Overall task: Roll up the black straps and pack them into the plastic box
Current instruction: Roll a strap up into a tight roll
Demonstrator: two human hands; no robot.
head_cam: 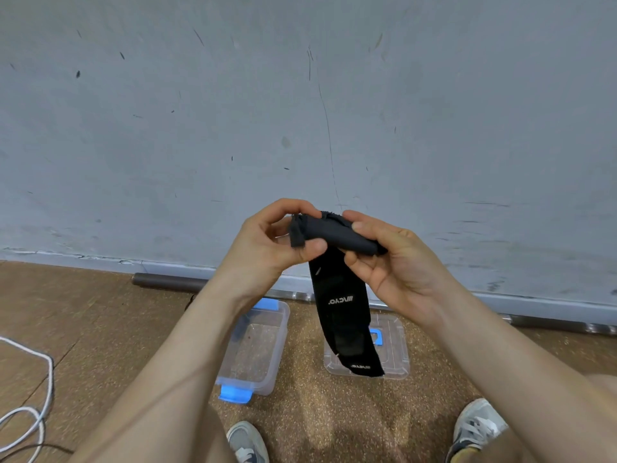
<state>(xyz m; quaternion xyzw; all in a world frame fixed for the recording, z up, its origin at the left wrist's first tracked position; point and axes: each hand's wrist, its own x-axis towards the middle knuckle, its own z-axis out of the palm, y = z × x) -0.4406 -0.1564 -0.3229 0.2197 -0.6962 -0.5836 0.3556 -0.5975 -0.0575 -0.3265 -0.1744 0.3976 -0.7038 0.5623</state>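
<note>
A black strap [344, 305] with white lettering is partly rolled at its top, and its loose tail hangs down in front of me. My left hand [267, 242] pinches the left end of the roll between thumb and fingers. My right hand [390, 255] grips the right end, fingers curled round it. Below on the floor stands the clear plastic box [257, 349] with blue latches, open; something dark lies at its far end, mostly hidden by my left forearm. The box's clear lid [394, 349] lies flat to the right, behind the hanging tail.
A grey wall [300, 111] rises close ahead, with a metal bar [167, 281] along its foot. A white cable [36, 406] loops on the brown floor at the left. My two shoes [248, 442] show at the bottom edge.
</note>
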